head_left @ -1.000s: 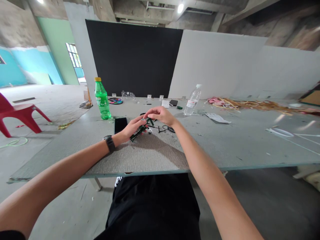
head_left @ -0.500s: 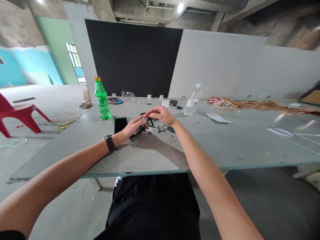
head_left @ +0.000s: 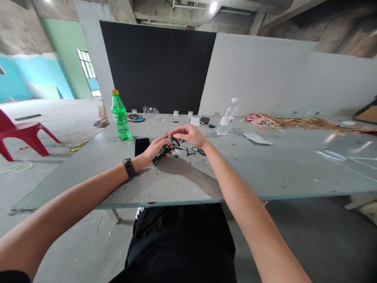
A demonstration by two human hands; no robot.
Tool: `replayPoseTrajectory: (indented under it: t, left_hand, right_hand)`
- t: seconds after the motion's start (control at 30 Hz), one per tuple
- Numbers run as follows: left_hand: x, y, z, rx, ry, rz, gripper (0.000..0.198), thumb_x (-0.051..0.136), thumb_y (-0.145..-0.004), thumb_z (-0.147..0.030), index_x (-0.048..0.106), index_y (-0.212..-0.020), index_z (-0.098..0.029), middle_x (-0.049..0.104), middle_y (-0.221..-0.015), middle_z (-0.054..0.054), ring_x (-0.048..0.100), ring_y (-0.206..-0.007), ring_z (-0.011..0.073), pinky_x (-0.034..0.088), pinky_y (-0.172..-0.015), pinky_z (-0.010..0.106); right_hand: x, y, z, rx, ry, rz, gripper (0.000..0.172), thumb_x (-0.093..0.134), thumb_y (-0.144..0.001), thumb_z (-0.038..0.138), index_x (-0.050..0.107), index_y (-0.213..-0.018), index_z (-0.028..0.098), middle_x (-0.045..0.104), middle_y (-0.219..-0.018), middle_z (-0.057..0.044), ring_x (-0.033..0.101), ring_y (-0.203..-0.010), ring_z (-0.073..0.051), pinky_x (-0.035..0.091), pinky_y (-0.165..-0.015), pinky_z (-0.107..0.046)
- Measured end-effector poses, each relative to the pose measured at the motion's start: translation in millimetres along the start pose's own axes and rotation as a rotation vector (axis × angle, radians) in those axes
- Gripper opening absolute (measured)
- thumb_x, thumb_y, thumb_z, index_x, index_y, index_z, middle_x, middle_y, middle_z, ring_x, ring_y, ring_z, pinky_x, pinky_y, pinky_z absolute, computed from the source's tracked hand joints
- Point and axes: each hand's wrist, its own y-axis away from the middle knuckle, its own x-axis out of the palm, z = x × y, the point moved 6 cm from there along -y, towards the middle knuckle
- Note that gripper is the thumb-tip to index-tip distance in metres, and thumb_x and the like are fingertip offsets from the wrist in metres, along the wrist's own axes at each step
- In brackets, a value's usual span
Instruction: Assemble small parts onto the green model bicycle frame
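Note:
My left hand (head_left: 151, 151), with a black watch on its wrist, holds a small green and black board-like object (head_left: 162, 152) with red bits, just above the grey table (head_left: 265, 169). My right hand (head_left: 188, 135) reaches over from the right and pinches the far end of the same object with its fingertips. Small black rings and metal parts (head_left: 196, 150) lie on the table right of my hands. A black phone (head_left: 141, 146) lies flat just left of my left hand.
A green soda bottle (head_left: 119, 116) stands at the back left, a clear water bottle (head_left: 226, 118) at the back right. Straw-like scraps (head_left: 294, 123), paper (head_left: 255, 138) and a white ring (head_left: 330, 155) lie to the right. A red chair (head_left: 20, 133) stands on the floor at left.
Both hands have stayed on the small green object, with only slight shifts of the fingers. The view has drifted a little.

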Motion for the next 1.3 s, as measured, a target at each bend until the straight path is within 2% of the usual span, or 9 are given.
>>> replayPoseTrajectory:
  t: [0.3, 0.43, 0.53, 0.63, 0.73, 0.8, 1.0, 1.17, 1.3]
  left_hand:
    - [-1.6, -1, 2, -0.016, 0.011, -0.019, 0.05, 0.061, -0.093, -0.036, 0.056, -0.141, -0.023, 0.068, -0.092, 0.005, 0.066, -0.068, 0.016, 0.049, -0.059, 0.026]
    - [-0.6, 1, 0, -0.029, 0.014, -0.026, 0.055, 0.06, -0.093, -0.033, 0.05, -0.147, -0.025, 0.069, -0.092, 0.005, 0.066, -0.069, 0.016, 0.05, -0.06, 0.027]
    - [0.2, 1, 0, -0.031, 0.021, -0.017, 0.058, 0.061, -0.092, -0.031, 0.048, -0.149, -0.027, 0.068, -0.092, 0.005, 0.066, -0.07, 0.0159, 0.051, -0.061, 0.027]
    - [1.0, 1, 1, -0.044, 0.041, -0.006, 0.058, 0.06, -0.093, -0.032, 0.048, -0.149, -0.028, 0.067, -0.092, 0.006, 0.066, -0.071, 0.0153, 0.051, -0.06, 0.026]
    - [1.1, 1, 1, -0.038, 0.043, -0.002, 0.057, 0.06, -0.093, -0.03, 0.048, -0.149, -0.028, 0.067, -0.094, 0.006, 0.066, -0.07, 0.0144, 0.051, -0.059, 0.025]
    - [0.9, 0, 1, -0.027, 0.037, 0.005, 0.056, 0.059, -0.093, -0.031, 0.048, -0.149, -0.028, 0.067, -0.093, 0.006, 0.066, -0.069, 0.0142, 0.051, -0.058, 0.025]
    - [0.4, -2, 4, -0.003, 0.044, 0.032, 0.059, 0.064, -0.091, -0.033, 0.049, -0.148, -0.027, 0.067, -0.095, 0.007, 0.066, -0.07, 0.0138, 0.051, -0.059, 0.024]
    - [-1.1, -3, 7, -0.003, 0.054, 0.036, 0.06, 0.065, -0.09, -0.035, 0.049, -0.148, -0.028, 0.068, -0.098, 0.008, 0.067, -0.072, 0.0148, 0.05, -0.06, 0.024]
    - [-3.0, -4, 7, 0.007, 0.026, 0.015, 0.057, 0.063, -0.091, -0.035, 0.051, -0.147, -0.029, 0.07, -0.098, 0.006, 0.067, -0.073, 0.0152, 0.05, -0.06, 0.025]
  right_hand:
    - [1, 0, 2, -0.018, 0.026, -0.005, 0.027, 0.067, -0.086, 0.041, 0.077, -0.103, 0.023, 0.074, -0.098, -0.005, 0.064, -0.083, -0.018, 0.05, -0.072, -0.033]
    - [-13, 3, 5, 0.017, 0.188, -0.056, 0.031, 0.07, -0.085, 0.048, 0.072, -0.099, 0.021, 0.069, -0.087, -0.005, 0.06, -0.078, -0.017, 0.046, -0.067, -0.032]
    - [-24, 8, -1, 0.213, 0.357, 0.043, 0.033, 0.076, -0.079, 0.05, 0.069, -0.089, 0.02, 0.066, -0.076, -0.004, 0.057, -0.067, -0.016, 0.042, -0.061, -0.032]
    - [-19, 27, -11, 0.566, 0.494, 0.318, 0.035, 0.085, -0.068, 0.046, 0.07, -0.086, 0.02, 0.07, -0.076, -0.005, 0.062, -0.065, -0.018, 0.044, -0.058, -0.032]
    - [-9, 60, -13, 0.906, 0.599, 0.464, 0.037, 0.09, -0.062, 0.038, 0.068, -0.086, 0.019, 0.07, -0.067, -0.004, 0.066, -0.064, -0.022, 0.048, -0.059, -0.033]
    - [0, 77, -9, 0.963, 0.662, 0.515, 0.03, 0.088, -0.064, 0.033, 0.067, -0.081, 0.018, 0.068, -0.062, -0.004, 0.067, -0.062, -0.022, 0.048, -0.058, -0.033]
    - [4, 80, 1, 0.709, 0.564, 0.544, 0.016, 0.078, -0.074, 0.028, 0.069, -0.083, 0.018, 0.074, -0.075, -0.005, 0.07, -0.069, -0.021, 0.049, -0.062, -0.031]
    - [-26, 17, 34, 0.219, 0.375, 0.171, 0.021, 0.067, -0.086, 0.038, 0.069, -0.097, 0.02, 0.074, -0.088, -0.006, 0.068, -0.077, -0.019, 0.052, -0.072, -0.034]
    - [-24, -14, 34, 0.045, 0.285, -0.016, 0.014, 0.061, -0.09, 0.033, 0.065, -0.099, 0.023, 0.071, -0.086, -0.005, 0.064, -0.07, -0.018, 0.049, -0.066, -0.034]
